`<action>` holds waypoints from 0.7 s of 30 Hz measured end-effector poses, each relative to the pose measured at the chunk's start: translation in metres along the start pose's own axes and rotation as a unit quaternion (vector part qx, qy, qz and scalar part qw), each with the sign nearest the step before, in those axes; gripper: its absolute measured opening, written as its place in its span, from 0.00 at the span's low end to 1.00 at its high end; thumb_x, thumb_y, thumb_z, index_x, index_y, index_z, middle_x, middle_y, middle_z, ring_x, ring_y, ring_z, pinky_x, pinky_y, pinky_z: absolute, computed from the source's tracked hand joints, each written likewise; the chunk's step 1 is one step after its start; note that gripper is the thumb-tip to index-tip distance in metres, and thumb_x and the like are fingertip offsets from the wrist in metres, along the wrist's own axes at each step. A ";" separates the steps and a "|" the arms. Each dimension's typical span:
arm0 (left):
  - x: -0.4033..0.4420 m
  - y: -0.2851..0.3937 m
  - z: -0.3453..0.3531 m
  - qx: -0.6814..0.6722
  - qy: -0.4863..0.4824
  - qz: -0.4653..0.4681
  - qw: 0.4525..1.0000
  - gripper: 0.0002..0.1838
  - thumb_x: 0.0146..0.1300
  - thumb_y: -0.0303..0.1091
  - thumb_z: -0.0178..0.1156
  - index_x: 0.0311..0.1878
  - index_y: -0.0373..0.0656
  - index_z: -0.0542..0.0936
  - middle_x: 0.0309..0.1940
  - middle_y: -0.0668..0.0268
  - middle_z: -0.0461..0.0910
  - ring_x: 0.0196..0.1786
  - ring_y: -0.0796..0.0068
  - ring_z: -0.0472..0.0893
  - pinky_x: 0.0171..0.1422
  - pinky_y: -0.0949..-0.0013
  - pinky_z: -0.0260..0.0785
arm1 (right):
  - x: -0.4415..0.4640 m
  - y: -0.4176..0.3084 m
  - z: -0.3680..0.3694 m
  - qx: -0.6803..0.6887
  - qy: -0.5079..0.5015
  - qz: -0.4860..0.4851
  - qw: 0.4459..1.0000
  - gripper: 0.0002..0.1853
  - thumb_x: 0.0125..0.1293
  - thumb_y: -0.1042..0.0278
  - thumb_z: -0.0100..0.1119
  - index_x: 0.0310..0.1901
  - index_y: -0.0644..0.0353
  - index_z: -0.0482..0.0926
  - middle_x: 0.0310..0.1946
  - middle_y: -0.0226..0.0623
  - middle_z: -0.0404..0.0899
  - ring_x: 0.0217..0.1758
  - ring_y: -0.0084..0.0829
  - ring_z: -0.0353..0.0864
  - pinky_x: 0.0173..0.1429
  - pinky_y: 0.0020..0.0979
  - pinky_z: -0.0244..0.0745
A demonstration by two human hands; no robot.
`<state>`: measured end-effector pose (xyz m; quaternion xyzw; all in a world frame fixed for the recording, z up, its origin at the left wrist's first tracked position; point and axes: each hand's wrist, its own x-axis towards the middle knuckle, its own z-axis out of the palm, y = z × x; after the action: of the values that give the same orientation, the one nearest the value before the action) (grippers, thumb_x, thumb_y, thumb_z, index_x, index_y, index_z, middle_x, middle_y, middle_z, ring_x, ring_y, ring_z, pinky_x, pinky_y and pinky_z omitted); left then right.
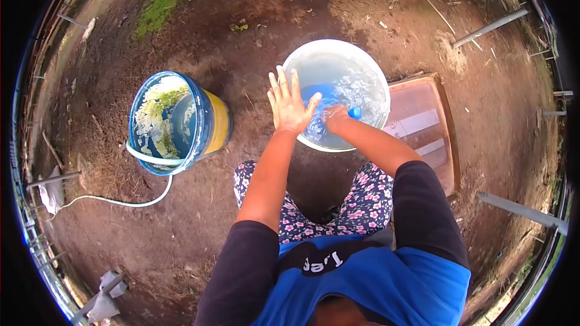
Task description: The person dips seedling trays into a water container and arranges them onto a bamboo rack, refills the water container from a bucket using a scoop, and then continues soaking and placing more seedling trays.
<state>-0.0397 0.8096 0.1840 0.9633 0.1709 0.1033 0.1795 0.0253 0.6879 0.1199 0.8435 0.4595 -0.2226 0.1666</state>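
A person in a blue shirt with dark sleeves and floral trousers bends over a wide, pale basin [376,71] of water on bare brown soil. The left hand [290,107] is open, palm down and fingers spread, over the basin's left rim, empty. Just beside it, the right hand [336,116] reaches into the rippling water, its fingers partly hidden; whether they are closed around anything cannot be told. A blue object [320,101] lies in the water at those fingers, on the side toward the left hand, while a small blue piece [355,112] shows just beyond the right wrist. Well apart, to the left of the left hand, stands a blue bucket [198,122] with a yellow band, a pale hose [158,160] running over its rim and onto the ground. To the right of the right hand, beside the basin, lies a reddish-brown framed panel [417,104].
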 end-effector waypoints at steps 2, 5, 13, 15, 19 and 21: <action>0.001 -0.001 0.001 0.003 -0.005 -0.002 1.000 0.42 0.53 0.64 0.41 0.63 0.44 0.48 0.65 0.52 0.33 0.67 0.54 0.34 0.65 0.50 0.36 | 0.013 -0.003 -0.014 0.054 -0.053 0.032 0.997 0.13 0.55 0.67 0.45 0.39 0.59 0.77 0.40 0.39 0.76 0.44 0.36 0.76 0.43 0.36 0.71; 0.002 -0.003 0.005 -0.008 0.001 0.000 1.000 0.42 0.53 0.64 0.41 0.63 0.45 0.49 0.65 0.52 0.34 0.67 0.53 0.36 0.64 0.49 0.38 | 0.036 0.009 -0.006 0.098 -0.063 0.081 0.990 0.16 0.56 0.65 0.44 0.44 0.62 0.73 0.45 0.44 0.73 0.48 0.36 0.73 0.46 0.36 0.70; 0.002 -0.004 0.004 -0.015 -0.010 -0.004 1.000 0.42 0.53 0.64 0.41 0.64 0.47 0.46 0.64 0.50 0.34 0.67 0.54 0.38 0.64 0.50 0.39 | 0.065 0.052 0.056 0.089 0.014 0.199 0.976 0.14 0.52 0.62 0.50 0.40 0.53 0.76 0.41 0.35 0.75 0.45 0.37 0.74 0.44 0.45 0.69; 0.000 -0.006 0.005 -0.011 -0.010 -0.007 1.000 0.42 0.53 0.64 0.41 0.64 0.47 0.46 0.64 0.50 0.34 0.67 0.54 0.38 0.64 0.51 0.39 | 0.067 0.050 0.057 0.051 -0.028 0.172 0.983 0.14 0.52 0.61 0.50 0.41 0.51 0.76 0.42 0.34 0.75 0.46 0.37 0.74 0.45 0.47 0.67; 0.002 -0.003 0.006 -0.010 -0.007 -0.002 1.000 0.42 0.53 0.64 0.41 0.64 0.47 0.47 0.64 0.49 0.35 0.67 0.54 0.38 0.64 0.51 0.39 | 0.055 0.050 0.053 -0.032 -0.163 0.047 0.985 0.18 0.53 0.62 0.50 0.47 0.51 0.73 0.46 0.34 0.73 0.50 0.36 0.72 0.49 0.50 0.64; 0.001 -0.005 0.006 -0.010 -0.001 0.002 1.000 0.42 0.53 0.64 0.41 0.64 0.46 0.48 0.64 0.49 0.35 0.67 0.54 0.39 0.64 0.51 0.40 | 0.043 0.041 0.057 -0.025 -0.155 -0.002 0.988 0.19 0.53 0.63 0.50 0.49 0.51 0.71 0.48 0.35 0.72 0.51 0.37 0.71 0.51 0.49 0.64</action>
<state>-0.0390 0.8126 0.1766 0.9619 0.1680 0.1041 0.1889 0.0680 0.6684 0.0519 0.7932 0.4357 -0.3395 0.2565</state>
